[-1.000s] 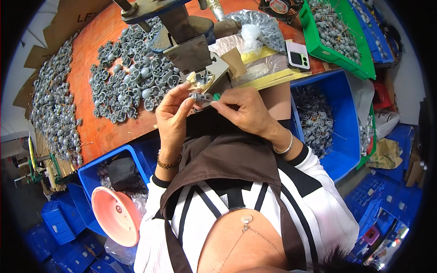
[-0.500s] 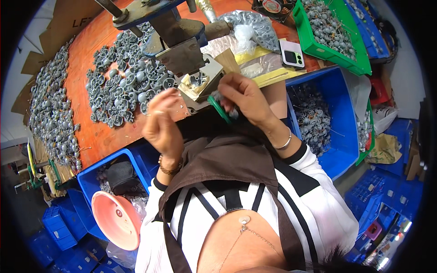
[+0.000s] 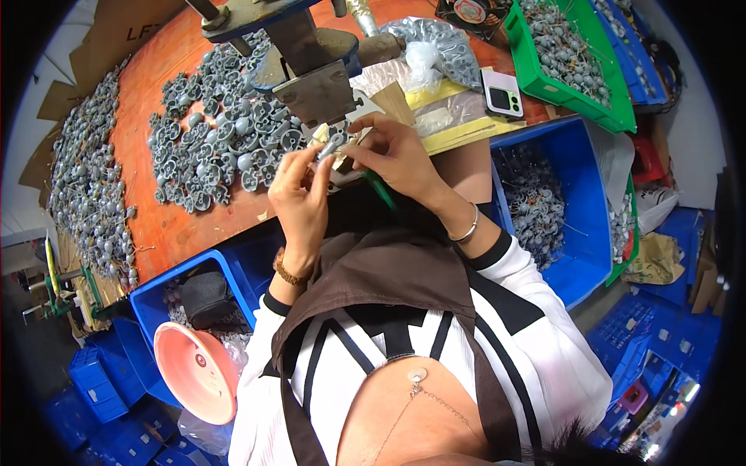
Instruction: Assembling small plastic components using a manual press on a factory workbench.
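My left hand [image 3: 299,198] is closed in a pinch on a small grey plastic part [image 3: 329,146] in front of the press [image 3: 317,92]. Just to the right, my right hand [image 3: 398,159] has its thumb and forefinger drawn together beside that part. What those right fingertips hold, if anything, is too small to make out. Both hands are over the metal fixture [image 3: 364,105] under the press head, and they cover much of it. A green rim [image 3: 379,190] shows below my right hand. Grey cup-shaped plastic parts [image 3: 225,144] lie piled left of the press.
Grey parts with wires [image 3: 89,179] cover the table's far left. On the right are a blue bin [image 3: 583,225] and a green tray [image 3: 571,89], both holding parts. A phone [image 3: 501,93] lies near the table edge. A pink basin [image 3: 194,373] stands lower left.
My left hand has moved right and up to the fixture and now pinches a grey part. My right hand has shifted left, away from the green rim, toward the left fingertips.
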{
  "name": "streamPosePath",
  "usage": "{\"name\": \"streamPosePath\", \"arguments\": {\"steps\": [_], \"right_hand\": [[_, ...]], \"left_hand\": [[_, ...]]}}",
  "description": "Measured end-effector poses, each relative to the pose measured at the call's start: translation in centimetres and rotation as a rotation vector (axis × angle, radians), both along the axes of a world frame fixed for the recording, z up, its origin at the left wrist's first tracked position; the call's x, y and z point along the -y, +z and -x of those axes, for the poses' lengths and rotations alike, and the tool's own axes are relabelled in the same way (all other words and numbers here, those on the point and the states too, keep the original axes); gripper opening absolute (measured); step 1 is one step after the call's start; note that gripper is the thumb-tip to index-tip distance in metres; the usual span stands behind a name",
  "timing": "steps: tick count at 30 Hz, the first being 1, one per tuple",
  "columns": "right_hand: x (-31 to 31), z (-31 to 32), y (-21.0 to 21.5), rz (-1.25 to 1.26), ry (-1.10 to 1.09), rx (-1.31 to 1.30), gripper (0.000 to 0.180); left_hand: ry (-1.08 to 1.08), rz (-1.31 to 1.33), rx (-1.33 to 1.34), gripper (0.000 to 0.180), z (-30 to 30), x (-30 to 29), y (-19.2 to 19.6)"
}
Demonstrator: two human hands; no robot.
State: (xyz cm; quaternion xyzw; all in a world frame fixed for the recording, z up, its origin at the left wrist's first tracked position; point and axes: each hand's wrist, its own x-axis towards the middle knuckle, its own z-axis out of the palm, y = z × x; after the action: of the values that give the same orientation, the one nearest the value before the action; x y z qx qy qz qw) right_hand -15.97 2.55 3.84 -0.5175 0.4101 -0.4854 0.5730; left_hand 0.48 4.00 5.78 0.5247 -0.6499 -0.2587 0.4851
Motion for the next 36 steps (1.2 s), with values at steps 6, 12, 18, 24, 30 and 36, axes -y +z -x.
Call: {"name": "streamPosePath", "arguments": {"steps": [6, 12, 18, 24, 30, 36], "right_hand": [[-0.2, -1.0, -0.4, 0.357, -0.226, -0.593, 0.036], [1.3, 1.9, 2.0, 0.358, -0.158, -0.878, 0.018], [13.7, 4.9, 8.9, 0.049, 0.000, 0.235, 0.031], [6.4, 3.8, 14.9, 0.643, -0.281, 0.020, 0.019], [-2.9, 4.0, 8.1, 1.102, -0.324, -0.296, 0.027], [1.0, 3.2, 12.4, 0.815, -0.536, 0.076, 0.022]], "left_hand": [[0.010, -0.012, 0.004, 0.021, 0.3, 1.8, -2.3], [-0.019, -0.064, 0.020, 0.020, -0.4, 2.8, -2.0], [0.051, -0.056, 0.189, 0.020, 0.3, 2.3, -0.8], [0.087, -0.057, 0.184, 0.020, 0.4, 2.3, -1.1], [0.036, -0.030, 0.174, 0.018, 0.2, 2.5, -1.7], [-0.011, -0.032, 0.128, 0.031, -1.1, 0.8, -0.6]]}}
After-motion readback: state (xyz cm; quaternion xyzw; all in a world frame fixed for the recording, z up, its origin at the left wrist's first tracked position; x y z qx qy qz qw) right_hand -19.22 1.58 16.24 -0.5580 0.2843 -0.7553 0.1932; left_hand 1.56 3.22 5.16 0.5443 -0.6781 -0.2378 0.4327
